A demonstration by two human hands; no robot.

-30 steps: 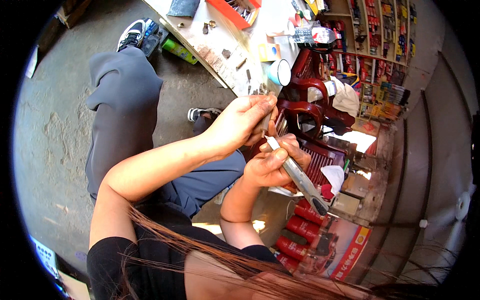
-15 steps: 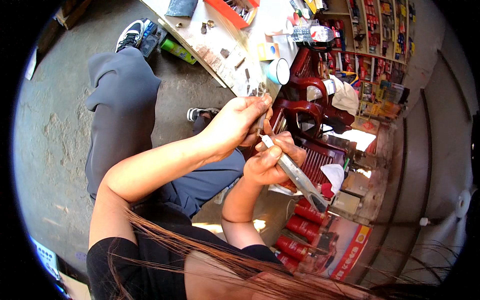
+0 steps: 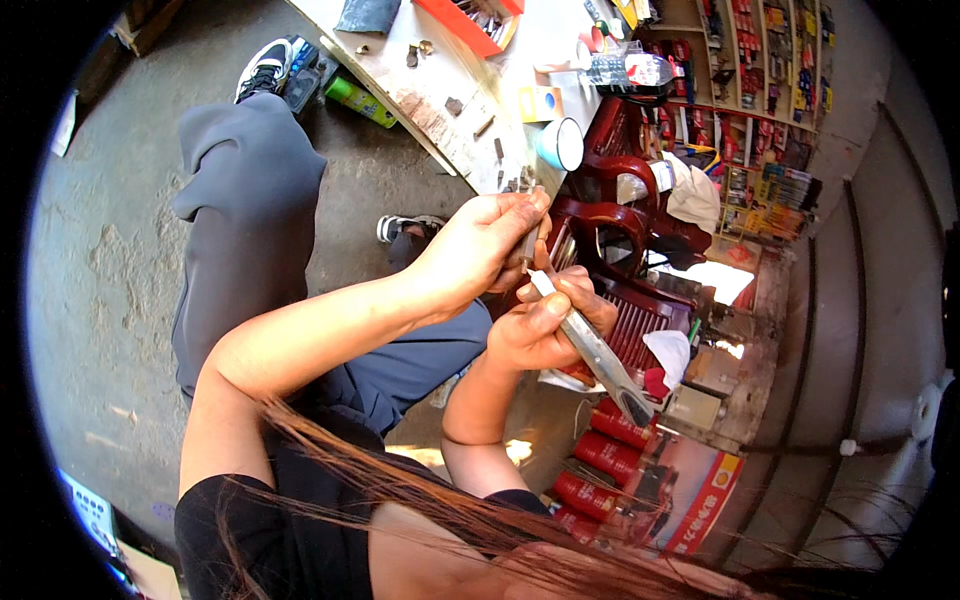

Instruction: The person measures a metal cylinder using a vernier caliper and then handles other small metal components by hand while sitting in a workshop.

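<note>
In front of my body, my left hand (image 3: pixel 497 235) pinches a small, narrow dark piece (image 3: pixel 528 245) between thumb and fingers; most of it is hidden. My right hand (image 3: pixel 550 322) is closed around a long grey metal utility knife (image 3: pixel 602 355). Its pale, bright tip points up-left and meets, or nearly meets, the lower end of the dark piece. The knife's butt slants down to the right. Just beyond my left hand, several small dark pieces (image 3: pixel 515 184) lie on the corner of the white worktable (image 3: pixel 440 75).
A pale blue enamel cup (image 3: pixel 560 145), an orange box of metal parts (image 3: pixel 470 22) and a plastic bottle (image 3: pixel 630 70) are on the table. Dark red wooden chairs (image 3: pixel 610 215) stand to the right, red canisters (image 3: pixel 605 455) below them. Another person's grey-trousered leg (image 3: pixel 250 190) reaches in at left.
Both hands keep their grips and almost the same place. The knife tip has shifted very slightly against the dark piece; the whole view has moved a little.
</note>
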